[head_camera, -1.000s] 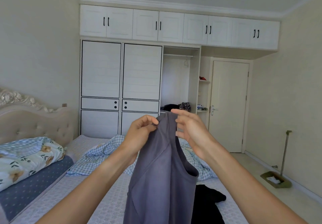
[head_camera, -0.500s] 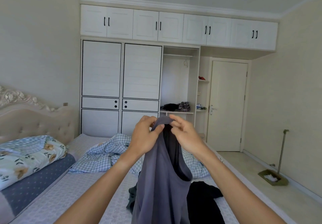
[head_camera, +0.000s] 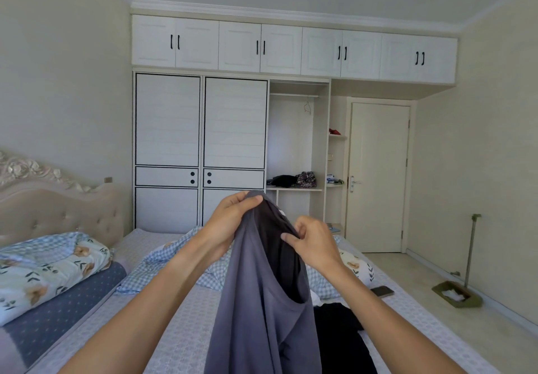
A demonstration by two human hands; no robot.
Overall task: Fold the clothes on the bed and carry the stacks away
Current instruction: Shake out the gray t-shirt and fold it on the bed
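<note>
The grey sleeveless top (head_camera: 256, 301) is hanging up in the air in front of the person, and both hands are working its top edge, so the risk is sitting right there in that grip. The left hand (head_camera: 230, 222) is pinching the highest point of the fabric between thumb and curled fingers, and it looks like a small bunch of cloth rather than a clean shoulder seam; if that pinch is sliding, the whole garment is likely dropping back onto the bed (head_camera: 186, 330) in a heap. The right hand (head_camera: 313, 247) is sitting lower and to the right, fingers curled into the fabric at the rim of the opening, thumb out in front. My read is that it is hunting for the matching shoulder, and if it is catching the wrong layer, the top is going to be hanging twisted and the fold coming out crooked.

The top is draping straight down between the two forearms, its dark inside showing through the opening just below the right hand, and its lower end is running out of the bottom of the view, so I cannot tell whether it is touching the bed. A black garment (head_camera: 337, 330) is lying on the bed just to the right of it, close enough to be getting dragged along if the hanging hem is sweeping across. A dark phone (head_camera: 382, 291) is lying near the right edge of the bed, and a careless flick of cloth could be knocking it to the floor
</note>
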